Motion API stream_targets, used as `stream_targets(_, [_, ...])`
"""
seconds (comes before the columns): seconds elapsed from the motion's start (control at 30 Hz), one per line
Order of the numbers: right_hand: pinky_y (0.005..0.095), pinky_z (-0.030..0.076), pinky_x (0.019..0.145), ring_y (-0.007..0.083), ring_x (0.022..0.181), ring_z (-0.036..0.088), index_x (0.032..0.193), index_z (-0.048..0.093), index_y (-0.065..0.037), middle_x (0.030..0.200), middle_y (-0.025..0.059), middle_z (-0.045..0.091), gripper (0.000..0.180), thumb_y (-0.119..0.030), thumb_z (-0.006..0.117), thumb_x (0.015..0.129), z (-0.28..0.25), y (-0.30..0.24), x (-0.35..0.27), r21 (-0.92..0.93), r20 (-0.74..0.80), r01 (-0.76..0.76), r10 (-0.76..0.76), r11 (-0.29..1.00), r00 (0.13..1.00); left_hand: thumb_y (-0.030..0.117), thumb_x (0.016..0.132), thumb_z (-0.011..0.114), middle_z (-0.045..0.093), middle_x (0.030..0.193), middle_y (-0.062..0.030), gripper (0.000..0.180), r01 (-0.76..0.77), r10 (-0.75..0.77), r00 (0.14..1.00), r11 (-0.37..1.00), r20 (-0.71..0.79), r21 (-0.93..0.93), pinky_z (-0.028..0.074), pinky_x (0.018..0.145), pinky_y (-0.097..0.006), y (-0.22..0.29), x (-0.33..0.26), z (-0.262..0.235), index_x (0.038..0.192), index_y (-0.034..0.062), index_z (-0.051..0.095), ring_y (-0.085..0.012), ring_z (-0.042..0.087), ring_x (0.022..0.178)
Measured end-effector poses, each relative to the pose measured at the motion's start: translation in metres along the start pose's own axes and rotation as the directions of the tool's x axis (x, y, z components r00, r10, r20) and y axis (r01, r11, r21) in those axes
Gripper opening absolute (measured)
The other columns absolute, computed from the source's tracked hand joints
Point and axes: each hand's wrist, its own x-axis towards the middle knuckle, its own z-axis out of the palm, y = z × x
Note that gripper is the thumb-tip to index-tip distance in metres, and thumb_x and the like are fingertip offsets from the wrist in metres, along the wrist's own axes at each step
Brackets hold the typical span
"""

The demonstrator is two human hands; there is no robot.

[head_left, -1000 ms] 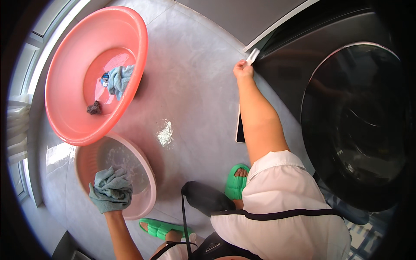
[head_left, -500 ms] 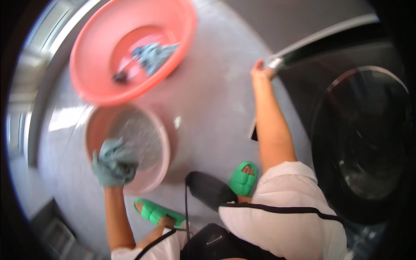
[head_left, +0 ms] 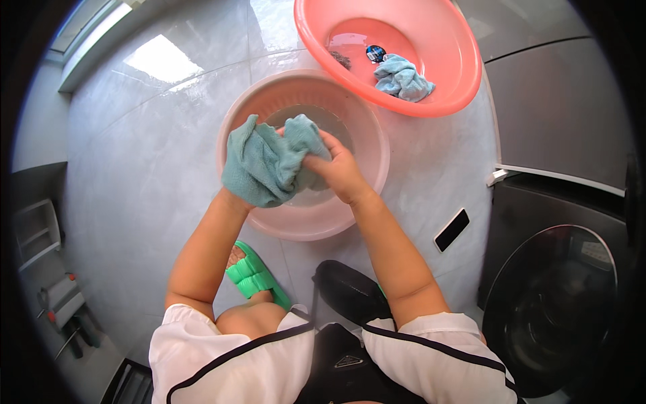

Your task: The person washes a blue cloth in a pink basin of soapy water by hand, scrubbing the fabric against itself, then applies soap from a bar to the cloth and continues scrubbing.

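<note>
A damp blue-green cloth (head_left: 259,165) is bunched up in both my hands above a pale pink basin (head_left: 235,121) with water in it. My left hand (head_left: 237,199) holds the cloth from below and the left; its folds cover nearly all of that hand's fingers. On the other side, my right hand (head_left: 340,174) grips the cloth's right end between thumb and fingers. Beyond the basin stands a larger coral-pink basin (head_left: 444,40), holding a crumpled light blue cloth (head_left: 404,77), a small dark brown bundle (head_left: 341,60) and a round blue-black piece (head_left: 375,54).
At the right stands a dark front-loading machine with a round door (head_left: 552,303); a white piece (head_left: 496,177) sticks out at its top corner. A phone (head_left: 451,229) lies on the grey tiled floor (head_left: 128,195). White shelving (head_left: 37,232) is at the left, and a green slipper (head_left: 252,269) is below the basin.
My right hand has come from the machine's corner to the cloth and grips it. The cloth, earlier only on my left hand, is now between both hands. The view has turned leftward.
</note>
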Motion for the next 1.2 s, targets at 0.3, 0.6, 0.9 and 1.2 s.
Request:
stream_targets(0.3, [0.0471, 0.062, 0.111, 0.0291, 0.125, 0.076, 0.141, 0.069, -0.001, 0.135, 0.0129, 0.078, 0.043, -0.034, 0.075, 0.113, 0.242, -0.029, 0.041, 0.701, -0.158, -0.124, 0.322, 0.702, 0.933, 0.076, 0.108, 0.053, 0.075, 0.143, -0.0101, 0.070, 0.214, -0.141, 0.805, 0.975, -0.576, 0.061, 0.058, 0.111, -0.058, 0.179, -0.191, -0.174, 0.140, 0.0187, 0.076, -0.0340, 0.070, 0.130])
stream_targets(0.6, [0.0549, 0.053, 0.122, 0.0344, 0.133, 0.072, 0.146, 0.067, 0.000, 0.141, 0.0166, 0.076, 0.043, -0.024, 0.066, 0.111, 0.338, -0.056, 0.053, 0.785, -0.131, -0.115, 0.344, 0.609, 0.930, 0.062, 0.119, 0.042, 0.071, 0.149, -0.0170, 0.063, 0.280, -0.253, 0.614, 0.955, -0.748, -0.094, 0.065, 0.109, -0.057, 0.124, -0.277, -0.181, 0.155, 0.0151, 0.064, -0.0383, 0.074, 0.131])
stream_targets(0.9, [0.0503, 0.053, 0.123, 0.0309, 0.139, 0.067, 0.155, 0.062, -0.002, 0.148, 0.0126, 0.071, 0.042, -0.004, 0.061, 0.113, 0.389, -0.050, 0.026, 0.717, -0.186, -0.040, 0.247, 0.696, 0.951, 0.054, 0.120, 0.047, 0.059, 0.166, -0.0196, 0.060, 0.135, -0.166, 0.978, 0.966, -0.127, -0.220, 0.053, 0.121, -0.054, 0.174, -0.268, -0.106, 0.158, 0.0084, 0.057, -0.0353, 0.063, 0.147])
stream_targets(1.2, [0.0391, 0.056, 0.094, 0.0228, 0.109, 0.072, 0.113, 0.071, -0.007, 0.115, 0.0074, 0.074, 0.026, -0.023, 0.088, 0.100, 0.405, -0.018, -0.021, -0.195, -0.235, 0.141, -0.186, 0.971, 0.954, 0.048, 0.107, 0.081, 0.078, 0.111, -0.0074, 0.041, -0.200, 0.179, 0.855, 0.980, -0.487, 0.008, 0.067, 0.089, -0.046, 0.173, -0.213, -0.156, 0.118, 0.0107, 0.070, -0.0252, 0.078, 0.101])
